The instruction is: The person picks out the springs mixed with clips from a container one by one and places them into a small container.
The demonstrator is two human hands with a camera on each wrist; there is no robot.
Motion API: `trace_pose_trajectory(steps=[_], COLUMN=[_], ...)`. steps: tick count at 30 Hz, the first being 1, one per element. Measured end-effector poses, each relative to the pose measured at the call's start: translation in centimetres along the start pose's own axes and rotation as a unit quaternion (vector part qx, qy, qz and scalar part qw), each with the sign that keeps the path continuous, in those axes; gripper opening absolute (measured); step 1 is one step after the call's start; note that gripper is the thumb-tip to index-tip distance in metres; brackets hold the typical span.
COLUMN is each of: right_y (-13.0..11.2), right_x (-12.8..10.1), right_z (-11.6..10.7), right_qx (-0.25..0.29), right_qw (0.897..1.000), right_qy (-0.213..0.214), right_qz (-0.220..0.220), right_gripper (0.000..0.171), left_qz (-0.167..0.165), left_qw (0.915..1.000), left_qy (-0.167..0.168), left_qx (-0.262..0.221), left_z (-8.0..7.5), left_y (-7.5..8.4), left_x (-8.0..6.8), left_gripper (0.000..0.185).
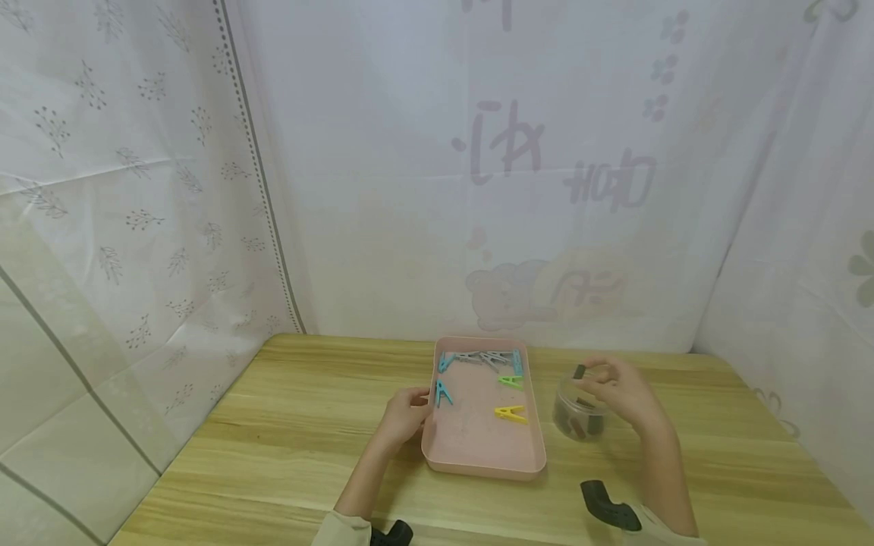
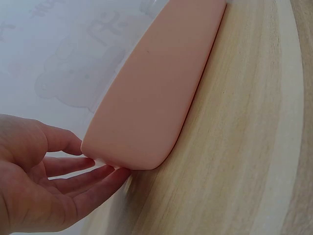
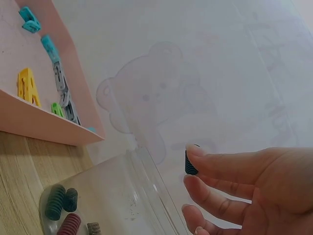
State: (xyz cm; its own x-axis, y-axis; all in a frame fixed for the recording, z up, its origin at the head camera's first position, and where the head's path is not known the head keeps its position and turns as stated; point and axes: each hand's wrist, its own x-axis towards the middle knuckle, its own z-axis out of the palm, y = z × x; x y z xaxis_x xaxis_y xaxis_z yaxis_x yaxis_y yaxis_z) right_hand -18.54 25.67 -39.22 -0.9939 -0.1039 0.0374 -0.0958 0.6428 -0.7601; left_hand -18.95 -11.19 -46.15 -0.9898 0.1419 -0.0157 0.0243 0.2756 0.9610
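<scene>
A pink tray [image 1: 478,455] lies on the wooden table [image 1: 287,425]. It holds a blue clothes peg [image 1: 442,393], a green peg [image 1: 509,381], a yellow peg [image 1: 510,413] and several grey and blue pegs [image 1: 481,356] along its far wall. My left hand [image 1: 416,402] rests with straight fingers [image 2: 98,178] against the tray's [image 2: 156,88] left wall. To the right of the tray, my right hand [image 1: 592,379] pinches a dark peg [image 3: 191,164] between thumb and forefinger. It holds the peg just above a clear jar [image 3: 122,191] with dark green and red pegs inside.
White printed curtains close in the table at the back and on both sides. The jar [image 1: 573,417] stands close to the tray's right wall. Bare wood lies to the left of the tray and in front of it.
</scene>
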Motion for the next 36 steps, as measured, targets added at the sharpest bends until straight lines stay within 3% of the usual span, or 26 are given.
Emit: trace_pose_trajectory(steps=[16, 36], right_y=[0.5, 1.4], right_x=[-0.2, -0.5], right_z=[-0.5, -1.2], right_qx=[0.007, 0.004], right_qw=[1.000, 1.000], right_qy=[-0.004, -0.012], right_qz=[-0.004, 0.021], right_gripper=[0.056, 0.055], left_qz=[-0.004, -0.003], left_qw=[1.0000, 0.9999], left_qy=[0.002, 0.000], left_qx=[-0.001, -0.010], left_z=[0.0, 0.1], left_y=[0.1, 0.1], left_x=[0.0, 0.1], left_gripper=[0.045, 0.045])
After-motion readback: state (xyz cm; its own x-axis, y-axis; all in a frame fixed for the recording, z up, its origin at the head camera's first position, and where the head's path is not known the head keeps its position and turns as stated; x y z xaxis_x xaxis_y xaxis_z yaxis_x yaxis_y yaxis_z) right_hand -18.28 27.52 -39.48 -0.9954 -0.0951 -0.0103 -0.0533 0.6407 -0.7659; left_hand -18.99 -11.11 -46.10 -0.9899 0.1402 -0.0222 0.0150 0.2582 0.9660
